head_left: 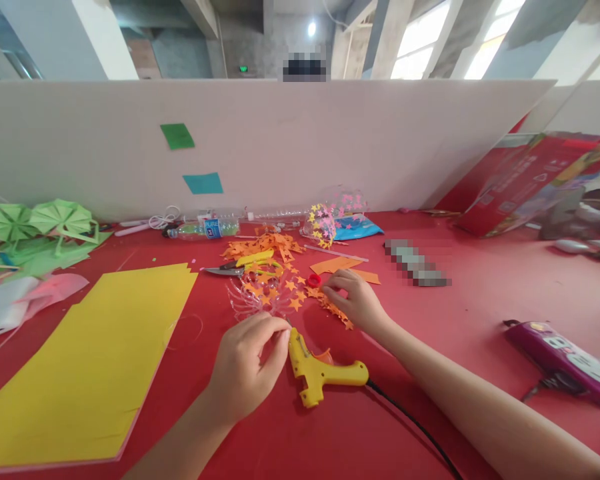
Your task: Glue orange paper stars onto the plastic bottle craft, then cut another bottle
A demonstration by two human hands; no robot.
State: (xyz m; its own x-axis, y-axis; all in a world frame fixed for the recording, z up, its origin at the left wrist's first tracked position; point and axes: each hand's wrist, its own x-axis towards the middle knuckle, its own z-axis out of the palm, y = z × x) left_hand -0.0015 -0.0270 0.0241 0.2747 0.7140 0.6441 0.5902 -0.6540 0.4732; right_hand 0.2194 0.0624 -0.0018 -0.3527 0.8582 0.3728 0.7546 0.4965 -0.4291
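My left hand point(250, 363) is pinched, thumb and forefinger close together beside the nozzle of a yellow glue gun point(325, 373) lying on its side. Anything between those fingertips is too small to make out. Just beyond it spreads a clear plastic piece cut into curling strips point(243, 297), with orange paper stars point(296, 304) on and around it. My right hand point(357, 300) reaches down to a small heap of orange stars point(337, 313), fingers curled in a pinch whose contents I cannot make out. A red ring-like cap point(313, 281) lies beside its fingertips.
Yellow card sheets point(85, 367) lie left on the red table point(380, 440). Scissors point(225, 271), a yellow cutter point(255, 258) and orange scraps point(265, 246) sit beyond the hands. Behind are a plastic bottle point(205, 229) and star-covered plastic point(321, 225). A purple device point(560, 357) stands right.
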